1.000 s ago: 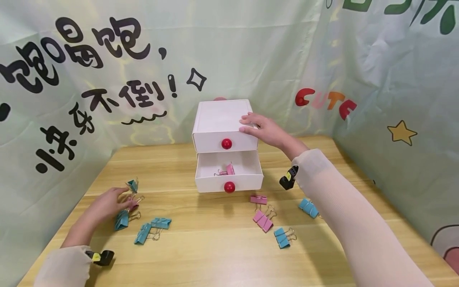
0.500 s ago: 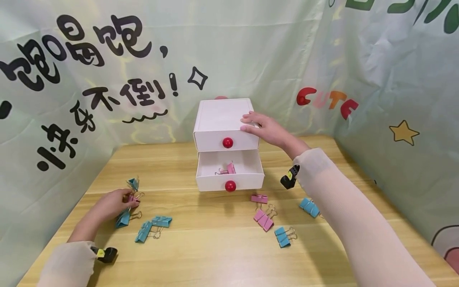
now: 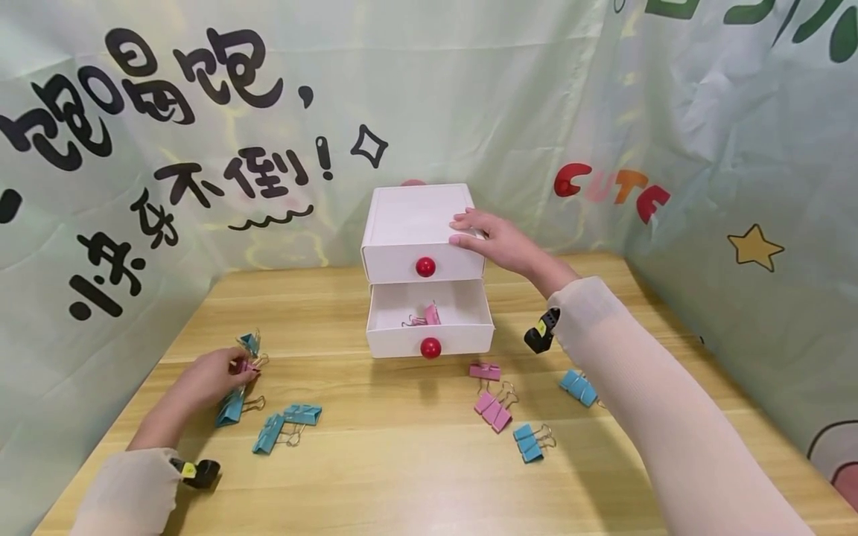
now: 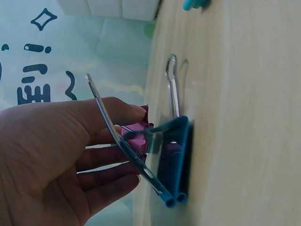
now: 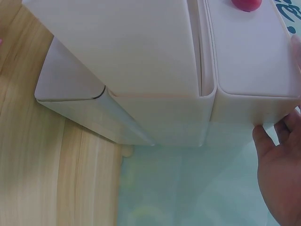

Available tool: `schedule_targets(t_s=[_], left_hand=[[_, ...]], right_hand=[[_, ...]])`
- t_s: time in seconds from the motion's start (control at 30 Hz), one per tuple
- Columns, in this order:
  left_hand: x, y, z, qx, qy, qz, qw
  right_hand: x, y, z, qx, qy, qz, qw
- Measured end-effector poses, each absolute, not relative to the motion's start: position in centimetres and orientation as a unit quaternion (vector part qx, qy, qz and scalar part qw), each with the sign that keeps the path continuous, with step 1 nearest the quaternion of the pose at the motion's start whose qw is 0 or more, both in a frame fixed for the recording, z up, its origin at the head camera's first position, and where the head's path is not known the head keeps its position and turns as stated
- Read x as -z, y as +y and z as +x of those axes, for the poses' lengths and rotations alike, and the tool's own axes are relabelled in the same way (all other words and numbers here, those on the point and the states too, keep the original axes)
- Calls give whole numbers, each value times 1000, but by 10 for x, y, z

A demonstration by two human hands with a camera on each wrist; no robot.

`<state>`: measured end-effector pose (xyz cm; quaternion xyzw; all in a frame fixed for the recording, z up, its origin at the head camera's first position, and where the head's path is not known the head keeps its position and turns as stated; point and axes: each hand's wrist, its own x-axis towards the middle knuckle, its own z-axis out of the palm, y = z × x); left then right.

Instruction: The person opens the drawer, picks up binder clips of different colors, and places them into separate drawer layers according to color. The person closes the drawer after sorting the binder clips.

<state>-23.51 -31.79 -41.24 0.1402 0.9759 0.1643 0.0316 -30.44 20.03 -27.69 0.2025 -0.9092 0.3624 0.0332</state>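
Observation:
My left hand (image 3: 209,378) pinches a pink binder clip (image 4: 136,137) between thumb and fingers at the left of the table. Close by it lie a teal binder clip (image 4: 174,157), its wire handles spread, and another teal clip (image 3: 249,342) just beyond. My right hand (image 3: 501,242) rests on the top right edge of a white drawer box (image 3: 415,216), fingers over the top. The box's lower drawer (image 3: 395,344) is pulled out, with pink binder clips (image 3: 431,316) inside. Its upper drawer (image 3: 395,263), with a red knob, is closed.
Two teal clips (image 3: 269,434) lie right of my left forearm. In front of the drawer box are pink clips (image 3: 492,412), with blue clips (image 3: 528,444) farther right, one beside my right sleeve. A printed cloth (image 3: 469,112) hangs behind and beside the table.
My left hand has shifted slightly right, and its fingers have closed on the pink binder clip. The right hand stays on the drawer box.

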Motion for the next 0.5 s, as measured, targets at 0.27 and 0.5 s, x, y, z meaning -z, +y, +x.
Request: schedule_targets(t_s=[0.27, 0.5], left_hand=[[400, -308, -232, -169, 976, 134, 11], [389, -297, -231, -164, 974, 154, -12]], right_hand=[[276, 200, -303, -362, -909, 203, 33], [276, 200, -304, -358, -910, 205, 38]])
